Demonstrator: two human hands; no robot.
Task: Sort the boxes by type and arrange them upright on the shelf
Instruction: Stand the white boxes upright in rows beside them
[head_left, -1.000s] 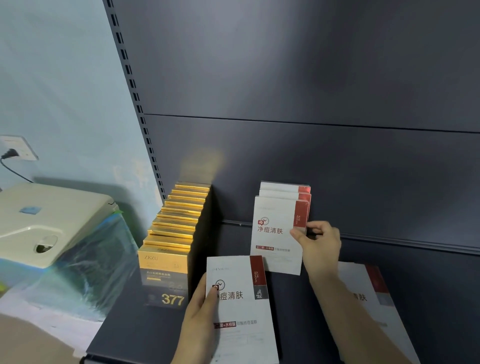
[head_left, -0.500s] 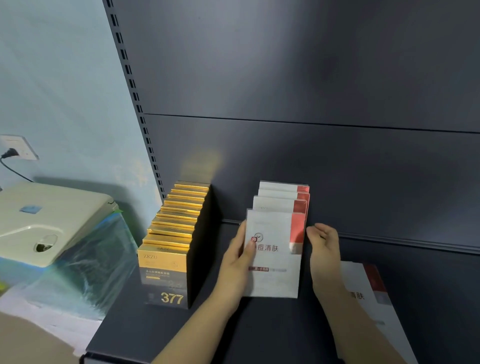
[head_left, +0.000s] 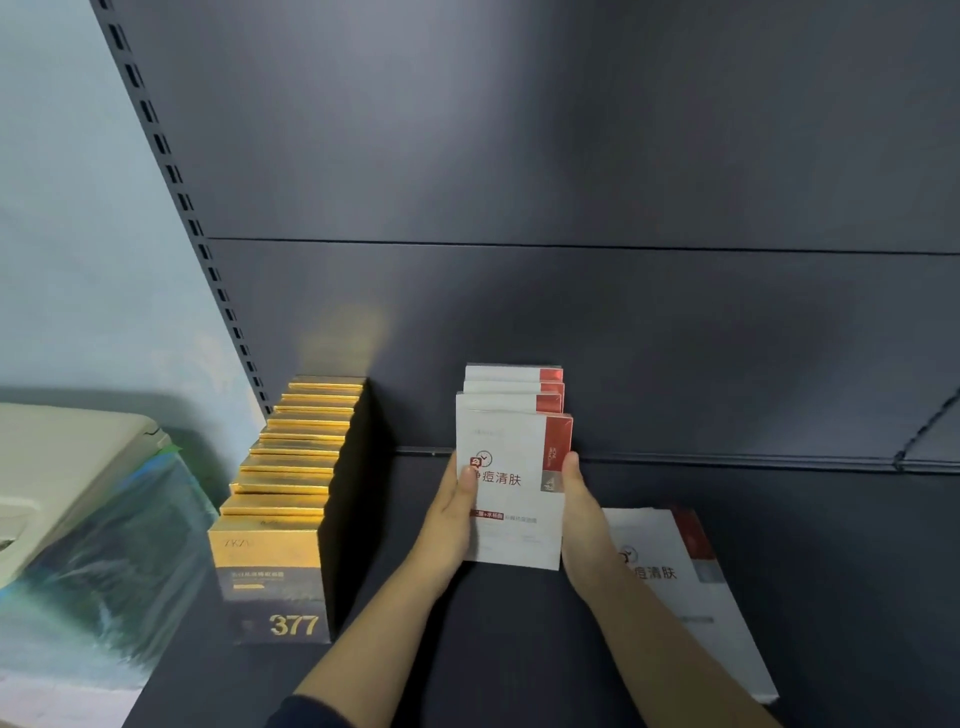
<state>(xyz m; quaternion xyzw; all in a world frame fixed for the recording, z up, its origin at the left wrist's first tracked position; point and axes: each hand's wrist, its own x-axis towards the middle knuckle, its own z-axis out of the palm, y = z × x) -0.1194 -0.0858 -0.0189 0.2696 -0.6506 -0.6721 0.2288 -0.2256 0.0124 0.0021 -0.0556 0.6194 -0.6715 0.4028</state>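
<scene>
On shelf (head_left: 779, 545): four upright white boxes (head_left: 511, 467), both hands' fingers (head_left: 467, 480) clasping front one.

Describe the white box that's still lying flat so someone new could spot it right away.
Start at the dark shelf and find the upright row of white boxes near its middle, held between the left hand and right hand. Just right of that row, partly under the right forearm, lies the flat box. It alone lies face up; its neighbours stand.

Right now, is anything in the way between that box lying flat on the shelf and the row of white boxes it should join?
Only the right hand and forearm, lying across the flat box. The front of the white row looks open otherwise.
</scene>
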